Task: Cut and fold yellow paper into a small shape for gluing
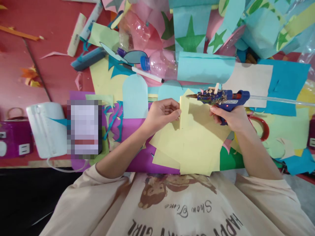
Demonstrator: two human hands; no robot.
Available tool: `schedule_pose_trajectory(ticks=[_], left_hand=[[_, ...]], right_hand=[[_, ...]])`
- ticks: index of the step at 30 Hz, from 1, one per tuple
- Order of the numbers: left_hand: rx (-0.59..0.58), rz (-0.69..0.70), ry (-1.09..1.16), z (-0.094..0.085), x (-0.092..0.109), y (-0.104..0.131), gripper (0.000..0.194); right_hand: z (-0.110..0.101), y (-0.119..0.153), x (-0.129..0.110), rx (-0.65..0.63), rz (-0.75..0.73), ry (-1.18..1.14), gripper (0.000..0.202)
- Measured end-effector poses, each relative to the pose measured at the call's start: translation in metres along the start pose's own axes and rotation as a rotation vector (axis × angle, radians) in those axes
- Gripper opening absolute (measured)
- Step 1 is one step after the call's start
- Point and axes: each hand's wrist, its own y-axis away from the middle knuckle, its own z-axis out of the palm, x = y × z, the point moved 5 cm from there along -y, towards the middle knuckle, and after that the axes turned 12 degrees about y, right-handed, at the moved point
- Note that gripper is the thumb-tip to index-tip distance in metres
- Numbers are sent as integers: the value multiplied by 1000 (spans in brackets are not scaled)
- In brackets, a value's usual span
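Note:
My right hand (230,118) is wrapped round the grip of a blue hot glue gun (221,98), whose nozzle points left. A clear glue stick (278,99) sticks out of its back end. My left hand (166,113) pinches the left edge of a folded pale yellow paper (184,109), close to the nozzle tip. Beneath it, more yellow paper sheets (199,147) overlap on the table. Just beyond lies a plastic bottle (162,64) on its side, with a blue cap and light blue paper wrapped round it.
Left of my arm are a blurred phone (85,127) and a white power bank (45,127) with a cable. A marker (147,73) lies before the bottle. Red-handled scissors (263,127) rest behind my right wrist. Star-decorated blue paper pieces (192,32) crowd the far side.

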Motion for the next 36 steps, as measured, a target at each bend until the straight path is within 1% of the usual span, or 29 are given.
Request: schedule_pose_trajectory(ticks=[14, 21, 27, 33, 36], left_hand=[[-14, 42, 13, -2, 0, 0, 19], [-7, 65, 24, -3, 3, -1, 16], [38, 73, 19, -4, 5, -2, 18], [50, 108, 19, -5, 6, -2, 22], [49, 137, 28, -5, 8, -1, 20]], right_hand=[[1, 0, 2, -13, 13, 48, 29], [1, -1, 4, -24, 17, 80, 27], [2, 0, 6, -38, 19, 106, 26], [4, -1, 6, -72, -24, 125, 31], [4, 0, 5, -65, 21, 121, 29]])
